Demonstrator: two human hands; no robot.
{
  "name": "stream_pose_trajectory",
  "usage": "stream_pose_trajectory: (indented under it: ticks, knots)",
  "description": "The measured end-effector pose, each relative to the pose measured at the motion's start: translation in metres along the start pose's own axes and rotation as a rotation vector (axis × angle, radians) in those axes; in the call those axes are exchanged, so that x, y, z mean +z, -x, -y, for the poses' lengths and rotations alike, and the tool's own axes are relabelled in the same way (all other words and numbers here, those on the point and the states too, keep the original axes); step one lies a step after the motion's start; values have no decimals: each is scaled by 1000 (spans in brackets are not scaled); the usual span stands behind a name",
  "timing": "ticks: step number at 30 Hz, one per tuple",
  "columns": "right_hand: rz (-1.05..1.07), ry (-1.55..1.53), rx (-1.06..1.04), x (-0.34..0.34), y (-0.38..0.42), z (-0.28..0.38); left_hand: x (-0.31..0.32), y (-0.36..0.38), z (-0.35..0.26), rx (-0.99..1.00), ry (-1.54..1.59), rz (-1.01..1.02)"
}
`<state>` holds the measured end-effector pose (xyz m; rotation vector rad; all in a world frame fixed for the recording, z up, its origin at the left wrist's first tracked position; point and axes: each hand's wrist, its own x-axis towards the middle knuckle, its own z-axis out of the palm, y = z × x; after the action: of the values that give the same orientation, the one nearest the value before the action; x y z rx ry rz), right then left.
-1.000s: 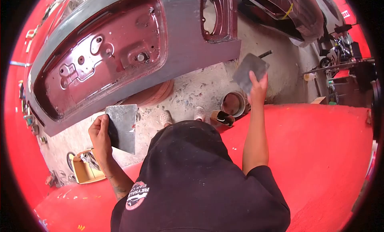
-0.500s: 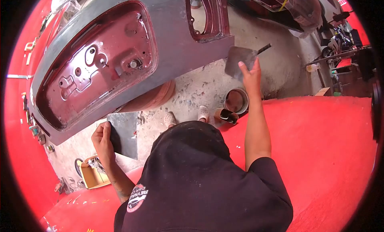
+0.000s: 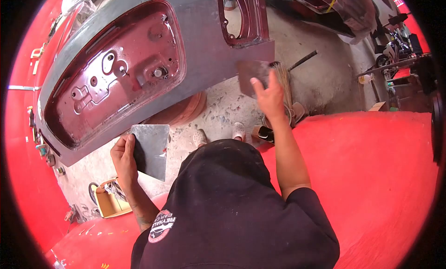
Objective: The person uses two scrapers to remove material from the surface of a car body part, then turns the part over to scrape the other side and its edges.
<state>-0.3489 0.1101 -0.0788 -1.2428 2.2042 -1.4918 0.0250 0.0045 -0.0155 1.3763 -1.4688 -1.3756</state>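
Observation:
My left hand (image 3: 124,156) pinches the edge of a dark grey sheet (image 3: 153,150) that looks like sandpaper, held out flat between thumb and fingers. Up at the right, my right hand (image 3: 270,98) grips a brownish-grey sheet (image 3: 250,75), also like sandpaper and slightly blurred, with the thumb lying on its face. That sheet overlaps the lower right part of a grey car trunk lid (image 3: 204,55) in view; contact cannot be told. The lid's recessed inner side is glossy dark red.
A round reddish support (image 3: 186,110) shows beneath the lid. Right of it are a broom (image 3: 303,60) and a small square container (image 3: 265,134). A yellow box (image 3: 109,201) lies at lower left. Dark car body parts (image 3: 344,13) fill the upper right.
My right hand has moved left with its sheet, toward the trunk lid, uncovering the broom bristles and covering much of the round bucket. My left hand's sheet has risen slightly and turned more into view.

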Motion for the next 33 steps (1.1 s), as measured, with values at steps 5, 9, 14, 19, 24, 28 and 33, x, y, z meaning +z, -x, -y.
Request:
stream_pose_trajectory:
  ticks: [5, 9, 14, 19, 24, 28, 33]
  knots:
    - [83, 5, -105, 20, 3, -4, -2, -1, -1, -17, 46, 6]
    - [22, -25, -84, 3, -2, 0, -1, -3, 4, 30, 36, 30]
    - [137, -21, -108, 27, 2, 6, -6, -5, 9, 14, 22, 8]
    - [27, -136, -143, 13, -7, 13, -11, -1, 4, 1, 25, -18]
    - [125, -17, -152, 19, -3, 0, -11, 0, 5, -40, 59, -13]
    - [69, -89, -133, 6, -7, 8, -12, -2, 1, 7, 31, -6]
    - [166, -60, -185, 27, -2, -2, -9, -5, -1, 3, 29, 6]
